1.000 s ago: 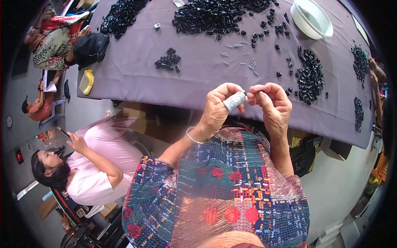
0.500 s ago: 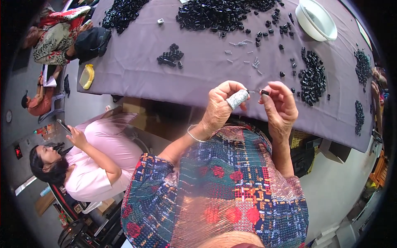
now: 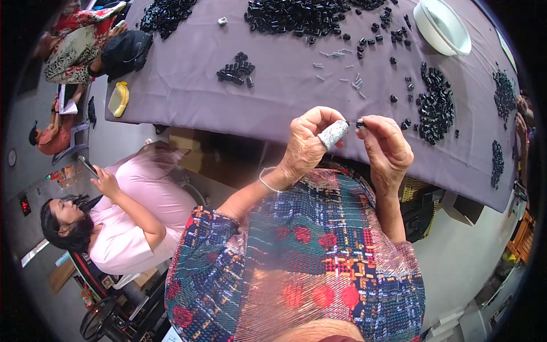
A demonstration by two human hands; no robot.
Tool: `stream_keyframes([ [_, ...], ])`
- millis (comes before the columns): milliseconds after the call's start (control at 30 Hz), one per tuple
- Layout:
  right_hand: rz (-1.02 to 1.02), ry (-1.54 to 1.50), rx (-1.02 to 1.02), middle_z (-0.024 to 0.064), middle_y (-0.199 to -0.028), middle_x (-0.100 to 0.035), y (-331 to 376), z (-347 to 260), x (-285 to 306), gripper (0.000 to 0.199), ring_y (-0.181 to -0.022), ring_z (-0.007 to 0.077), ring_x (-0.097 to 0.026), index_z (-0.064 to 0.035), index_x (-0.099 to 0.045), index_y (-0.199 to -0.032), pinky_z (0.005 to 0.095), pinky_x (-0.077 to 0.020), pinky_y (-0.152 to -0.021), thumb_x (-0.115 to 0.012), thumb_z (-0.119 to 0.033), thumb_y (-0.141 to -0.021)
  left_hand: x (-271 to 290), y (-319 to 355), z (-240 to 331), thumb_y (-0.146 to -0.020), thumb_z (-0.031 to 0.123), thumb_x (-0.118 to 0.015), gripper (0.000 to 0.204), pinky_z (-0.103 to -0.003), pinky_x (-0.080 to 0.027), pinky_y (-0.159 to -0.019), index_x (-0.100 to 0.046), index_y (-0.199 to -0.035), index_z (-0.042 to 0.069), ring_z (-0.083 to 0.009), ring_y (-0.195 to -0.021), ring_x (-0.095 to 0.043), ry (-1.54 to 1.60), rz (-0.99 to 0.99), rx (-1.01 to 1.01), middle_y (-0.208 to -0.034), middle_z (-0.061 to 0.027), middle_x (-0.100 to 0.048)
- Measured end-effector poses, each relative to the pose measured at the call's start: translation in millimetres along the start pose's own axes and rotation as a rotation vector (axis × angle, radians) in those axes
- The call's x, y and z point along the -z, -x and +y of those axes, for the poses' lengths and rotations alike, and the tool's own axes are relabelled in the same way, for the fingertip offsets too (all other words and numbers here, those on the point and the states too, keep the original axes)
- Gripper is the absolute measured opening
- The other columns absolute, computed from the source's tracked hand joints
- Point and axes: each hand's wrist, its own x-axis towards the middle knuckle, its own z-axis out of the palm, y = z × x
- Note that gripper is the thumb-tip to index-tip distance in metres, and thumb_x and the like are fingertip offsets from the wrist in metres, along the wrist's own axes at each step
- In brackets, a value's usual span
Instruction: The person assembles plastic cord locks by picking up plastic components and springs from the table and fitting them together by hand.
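Note:
Above the table's near edge, my two hands meet almost fingertip to fingertip. My left hand (image 3: 305, 142) is pinched closed, and a light grey speckled wrap (image 3: 333, 134) covers one of its digits. From its fingertips a thin metal spring (image 3: 353, 123) points right, with a bit of black at its left end. Between thumb and forefinger, my right hand (image 3: 388, 149) grips a small black plastic cap (image 3: 360, 123), which touches or nearly touches the spring's right end. Whether the spring has entered the cap is too small to tell. Several loose springs (image 3: 336, 53) lie beyond my hands.
On the grey tablecloth (image 3: 182, 80) lie a large heap of black caps (image 3: 296, 16), a smaller pile (image 3: 435, 105) at right and a cluster (image 3: 236, 69) at left. A white basin (image 3: 441, 27) stands far right. A yellow-rimmed item (image 3: 119, 100) rests at the left corner. A person (image 3: 131, 228) sits left.
My right hand's black cap has closed the gap to the spring held in my left hand. Both hands have otherwise barely moved, and the table view has shifted slightly.

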Motion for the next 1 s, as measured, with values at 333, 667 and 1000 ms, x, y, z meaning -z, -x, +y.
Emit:
stream_keyframes([
  [333,-0.014,-0.101,-0.1,0.0095,-0.1,-0.061,-3.3,-4.7,0.7,0.02,-0.085,0.013,-0.062,0.0049,-0.064,-0.099,0.0239,-0.0541,-0.075,-0.063,0.012,-0.08,0.4,0.3,-0.4,-0.087,0.012,-0.066,0.016,-0.024,-0.05,-0.066,-0.06,-0.096,0.0,-0.0113,-0.074,-0.06,0.02,-0.044,0.013,-0.087,-0.0054,-0.064],
  [667,-0.042,0.164,0.075,0.0086,-0.095,-0.063,-5.5,-12.1,1.6,0.024,-0.087,0.0125,-0.06,0.0028,-0.065,-0.096,0.0223,-0.05,-0.076,-0.068,0.013,-0.075,2.1,0.4,-1.8,-0.085,0.009,-0.069,0.016,-0.018,-0.049,-0.063,-0.061,-0.096,0.0,-0.0035,-0.073,-0.057,0.064,-0.041,-0.001,-0.083,0.001,-0.062],
  [1000,-0.075,0.051,-0.059,0.0084,-0.092,-0.063,-6.3,-15.3,1.0,0.02,-0.082,0.0125,-0.061,0.0045,-0.065,-0.096,0.0222,-0.0504,-0.072,-0.065,0.012,-0.077,3.4,0.9,0.1,-0.085,0.008,-0.069,0.017,-0.018,-0.049,-0.064,-0.061,-0.098,0.001,-0.004,-0.074,-0.057,0.061,-0.063,0.007,-0.086,0.0002,-0.063],
])
